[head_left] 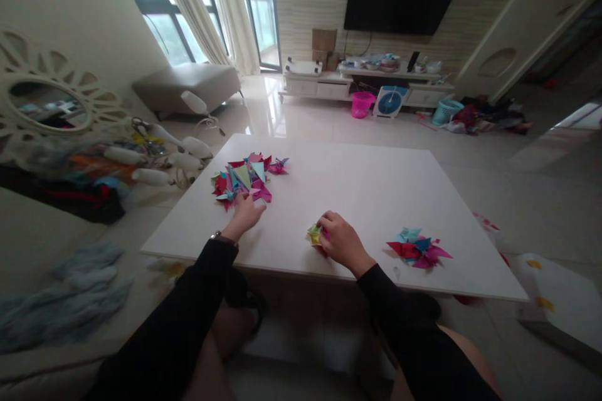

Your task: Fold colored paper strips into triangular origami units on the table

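"Folded paper pieces [243, 177] in many colours: where do they lie from the hands?"

"The largest heap [258, 170] starts right at the fingertips of the left hand [248, 214] and spreads just beyond them."

"Is that hand pinching one?"

"Its fingers bend down at the heap's near edge, beside a pink piece [263, 191]; whether they pinch it, I cannot tell."

"And the right hand [345, 241]?"

"Curled over a small cluster [314, 235]. Yellow and green show just left of its fingers, some pink and red under them. How tightly they press is hidden."

"Anything on its other side?"

"A second pile [418, 249], right of that hand and apart from it: red, blue, light blue, magenta. Everything rests on the white table [357, 169] beneath both hands."
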Action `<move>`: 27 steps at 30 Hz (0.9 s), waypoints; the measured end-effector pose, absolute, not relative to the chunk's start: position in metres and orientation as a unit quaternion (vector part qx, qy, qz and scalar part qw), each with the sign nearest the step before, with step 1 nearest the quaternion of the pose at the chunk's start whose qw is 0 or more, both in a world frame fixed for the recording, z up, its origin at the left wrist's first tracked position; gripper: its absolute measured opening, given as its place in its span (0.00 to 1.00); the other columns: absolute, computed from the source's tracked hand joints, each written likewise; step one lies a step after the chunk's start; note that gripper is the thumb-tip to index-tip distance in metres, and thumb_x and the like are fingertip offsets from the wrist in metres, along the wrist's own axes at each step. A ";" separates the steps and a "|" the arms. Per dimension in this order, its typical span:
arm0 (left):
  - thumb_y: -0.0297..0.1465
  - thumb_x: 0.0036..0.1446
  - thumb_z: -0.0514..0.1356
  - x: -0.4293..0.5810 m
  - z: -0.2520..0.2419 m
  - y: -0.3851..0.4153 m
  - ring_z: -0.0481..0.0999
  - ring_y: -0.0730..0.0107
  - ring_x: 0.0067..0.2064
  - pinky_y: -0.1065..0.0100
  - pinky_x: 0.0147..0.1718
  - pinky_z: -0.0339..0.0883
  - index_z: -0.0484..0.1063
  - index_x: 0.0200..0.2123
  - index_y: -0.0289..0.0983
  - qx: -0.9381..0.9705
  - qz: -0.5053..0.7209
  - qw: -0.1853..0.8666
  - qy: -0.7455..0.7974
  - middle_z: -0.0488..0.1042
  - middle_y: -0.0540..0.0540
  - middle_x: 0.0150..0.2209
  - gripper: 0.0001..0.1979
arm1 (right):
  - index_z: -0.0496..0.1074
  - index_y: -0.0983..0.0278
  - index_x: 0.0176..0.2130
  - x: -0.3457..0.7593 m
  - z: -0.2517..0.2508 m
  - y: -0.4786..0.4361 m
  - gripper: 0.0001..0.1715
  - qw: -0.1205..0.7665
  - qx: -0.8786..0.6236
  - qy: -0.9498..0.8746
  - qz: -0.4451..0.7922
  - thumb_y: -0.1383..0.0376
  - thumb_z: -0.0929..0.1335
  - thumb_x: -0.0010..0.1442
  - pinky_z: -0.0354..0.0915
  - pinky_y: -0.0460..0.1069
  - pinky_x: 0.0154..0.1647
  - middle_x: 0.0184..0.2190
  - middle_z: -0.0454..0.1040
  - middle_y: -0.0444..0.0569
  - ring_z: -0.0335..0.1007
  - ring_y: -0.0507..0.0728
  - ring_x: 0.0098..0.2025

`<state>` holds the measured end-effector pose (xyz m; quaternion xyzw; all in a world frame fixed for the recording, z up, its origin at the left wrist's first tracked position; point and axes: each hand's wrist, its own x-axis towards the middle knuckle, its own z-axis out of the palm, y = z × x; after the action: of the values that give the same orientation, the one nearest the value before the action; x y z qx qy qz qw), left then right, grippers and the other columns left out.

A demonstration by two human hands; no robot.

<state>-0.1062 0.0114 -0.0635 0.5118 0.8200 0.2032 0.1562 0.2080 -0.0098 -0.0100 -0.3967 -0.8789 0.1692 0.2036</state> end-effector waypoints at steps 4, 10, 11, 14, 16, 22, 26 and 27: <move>0.35 0.57 0.60 -0.061 -0.040 -0.003 0.59 0.49 0.67 0.54 0.68 0.52 0.67 0.54 0.30 0.636 0.281 0.145 0.704 0.58 0.31 0.61 0.24 | 0.71 0.62 0.37 0.207 -0.011 -0.003 0.07 0.230 -0.425 -0.859 0.169 0.72 0.65 0.60 0.63 0.51 0.45 0.40 0.72 0.50 0.68 0.58 0.44; 0.28 0.59 0.58 -0.005 -0.019 -0.034 0.58 0.51 0.69 0.52 0.68 0.55 0.57 0.66 0.35 0.783 0.281 0.152 0.533 0.59 0.34 0.65 0.32 | 0.72 0.63 0.41 0.212 -0.014 0.015 0.09 0.318 -0.479 -0.786 0.225 0.69 0.65 0.61 0.66 0.52 0.45 0.39 0.74 0.50 0.70 0.56 0.38; 0.27 0.59 0.57 0.001 -0.017 -0.038 0.59 0.52 0.69 0.52 0.68 0.56 0.57 0.67 0.36 0.800 0.282 0.160 0.504 0.59 0.35 0.65 0.32 | 0.73 0.64 0.42 0.214 -0.015 0.018 0.09 0.332 -0.486 -0.772 0.240 0.68 0.65 0.61 0.67 0.52 0.43 0.40 0.75 0.50 0.71 0.55 0.37; 0.24 0.59 0.55 0.012 -0.013 -0.044 0.63 0.54 0.67 0.54 0.67 0.59 0.60 0.66 0.39 0.829 0.291 0.185 0.441 0.62 0.37 0.64 0.30 | 0.74 0.64 0.43 0.222 -0.015 0.026 0.11 0.368 -0.501 -0.727 0.291 0.65 0.66 0.60 0.68 0.52 0.41 0.39 0.77 0.51 0.73 0.55 0.36; 0.23 0.59 0.56 0.016 -0.011 -0.045 0.66 0.56 0.65 0.55 0.66 0.61 0.63 0.64 0.40 0.832 0.302 0.200 0.420 0.65 0.39 0.63 0.29 | 0.75 0.65 0.43 0.227 -0.015 0.028 0.13 0.382 -0.506 -0.704 0.320 0.63 0.68 0.59 0.69 0.52 0.41 0.39 0.78 0.51 0.74 0.56 0.37; 0.22 0.57 0.58 0.019 -0.008 -0.044 0.67 0.56 0.64 0.57 0.66 0.61 0.66 0.62 0.40 0.832 0.324 0.223 0.392 0.66 0.39 0.61 0.29 | 0.78 0.64 0.40 0.232 -0.019 0.027 0.11 0.360 -0.482 -0.708 0.369 0.63 0.70 0.57 0.69 0.51 0.38 0.37 0.79 0.50 0.74 0.55 0.34; 0.22 0.55 0.59 0.020 -0.005 -0.045 0.66 0.56 0.65 0.56 0.67 0.60 0.66 0.62 0.40 0.834 0.323 0.236 0.382 0.67 0.39 0.60 0.30 | 0.78 0.64 0.36 0.232 -0.016 0.025 0.08 0.343 -0.470 -0.717 0.384 0.64 0.70 0.57 0.68 0.50 0.37 0.33 0.80 0.49 0.73 0.55 0.33; 0.22 0.55 0.59 0.021 -0.005 -0.045 0.66 0.56 0.65 0.56 0.66 0.60 0.67 0.62 0.40 0.833 0.325 0.238 0.380 0.67 0.39 0.60 0.30 | 0.79 0.64 0.36 0.232 -0.014 0.025 0.08 0.344 -0.465 -0.718 0.387 0.64 0.69 0.57 0.68 0.50 0.37 0.33 0.80 0.49 0.73 0.54 0.33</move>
<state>0.0205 -0.0447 -0.0049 0.8331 0.3796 0.3247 0.2377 0.2324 0.0251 -0.0143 -0.4654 -0.7179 0.3872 0.3437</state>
